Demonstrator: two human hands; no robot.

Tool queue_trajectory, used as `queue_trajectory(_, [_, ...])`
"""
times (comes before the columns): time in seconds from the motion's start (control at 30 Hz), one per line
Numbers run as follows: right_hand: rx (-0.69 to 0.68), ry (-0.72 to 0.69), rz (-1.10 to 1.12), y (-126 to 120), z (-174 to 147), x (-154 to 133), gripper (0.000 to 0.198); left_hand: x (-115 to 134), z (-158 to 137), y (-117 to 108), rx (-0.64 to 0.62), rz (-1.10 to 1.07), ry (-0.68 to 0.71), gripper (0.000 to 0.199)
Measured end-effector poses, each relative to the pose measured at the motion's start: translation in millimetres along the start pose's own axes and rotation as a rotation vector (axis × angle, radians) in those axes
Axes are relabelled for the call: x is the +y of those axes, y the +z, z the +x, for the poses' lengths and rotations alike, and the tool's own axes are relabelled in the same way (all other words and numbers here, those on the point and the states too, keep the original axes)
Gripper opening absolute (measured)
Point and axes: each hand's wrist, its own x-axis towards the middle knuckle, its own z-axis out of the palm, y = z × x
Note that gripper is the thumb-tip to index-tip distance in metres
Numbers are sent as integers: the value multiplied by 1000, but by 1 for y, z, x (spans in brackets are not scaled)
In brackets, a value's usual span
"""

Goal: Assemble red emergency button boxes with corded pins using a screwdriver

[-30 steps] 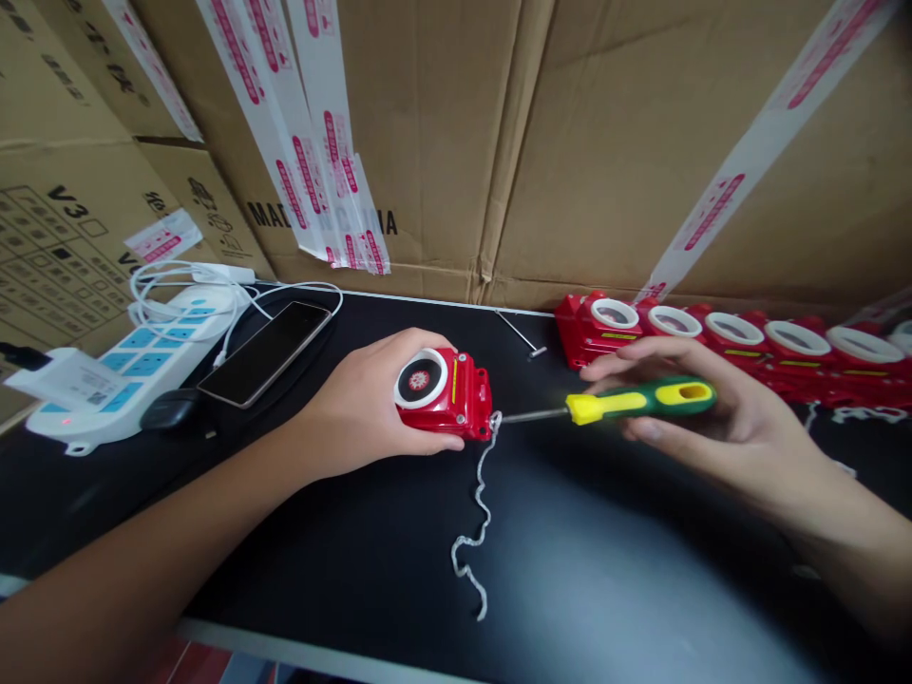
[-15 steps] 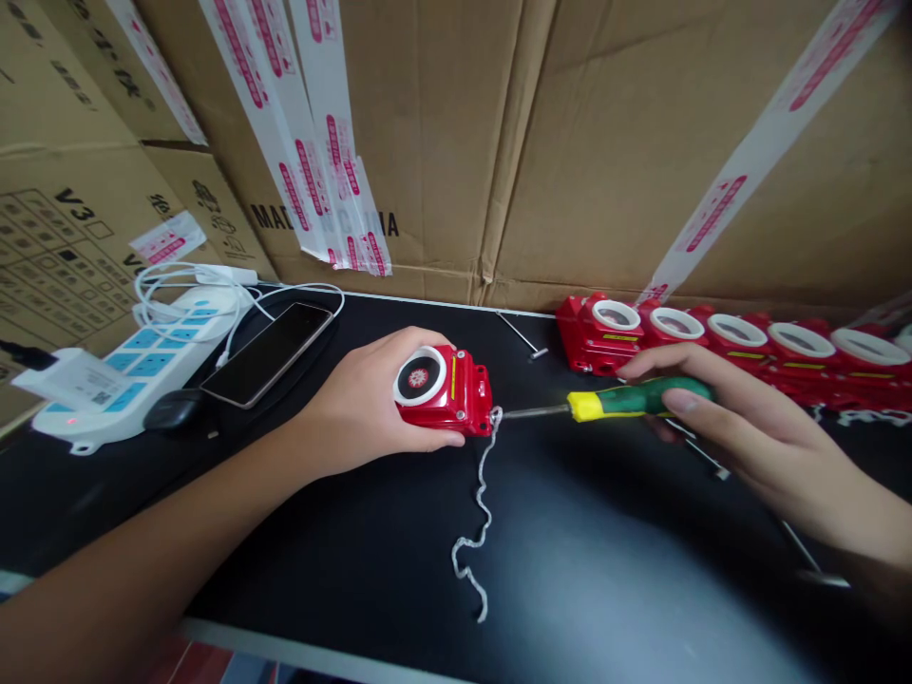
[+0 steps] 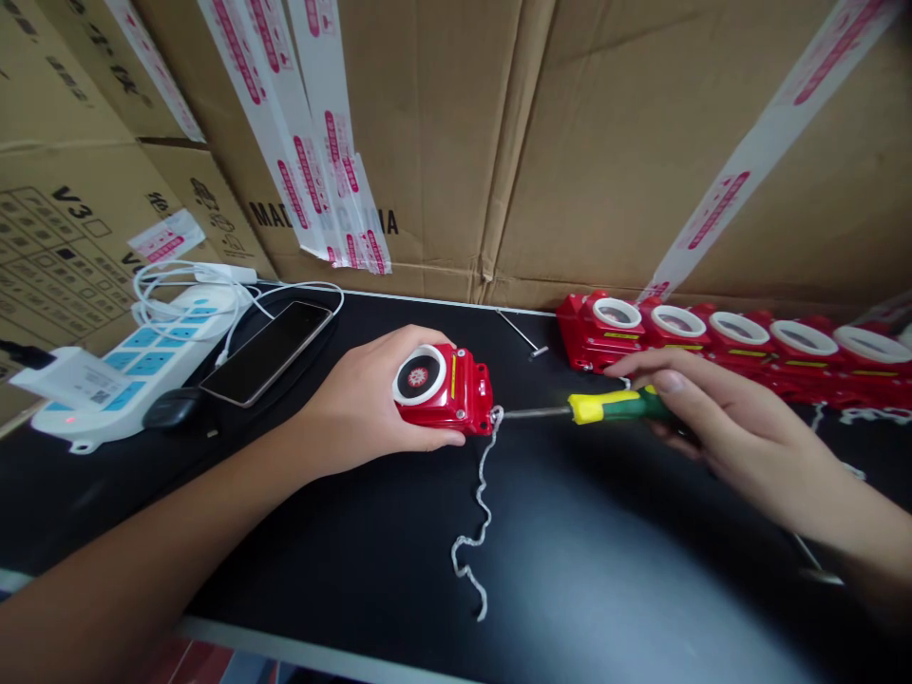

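My left grip (image 3: 374,404) is closed around a red housing (image 3: 470,391) with a white ring, holding it on the counter (image 3: 342,570), nearer the back edge than the front. My right grip (image 3: 741,423) pinches the green-and-yellow screwdriver (image 3: 613,408) by its handle, the shaft aimed at the housing's right end. There a white cord (image 3: 483,484) hangs on, trailing toward the front edge. The tip is hard to make out by the cord's loop, perhaps on a screw. I judge the step to be screwdriving; the next move calls for a straight shaft, a firm left hold and the cord clear.
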Motion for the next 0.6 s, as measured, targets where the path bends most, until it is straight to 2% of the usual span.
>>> queue_trajectory(0.2, [-33,-100,48,-5,2,-2,29,1,0,0,3,-3,4,77])
queue_trajectory(0.37, [4,-156,-47,-9,0,3,37,1,0,0,10,3,18,77])
queue_trajectory(0.5, [-1,-67,35,-4,-1,4,37,1,0,0,8,-1,26,77])
queue_trajectory(0.6, [24,-85,-143,-1,1,0,46,2,0,0,1,2,12,77])
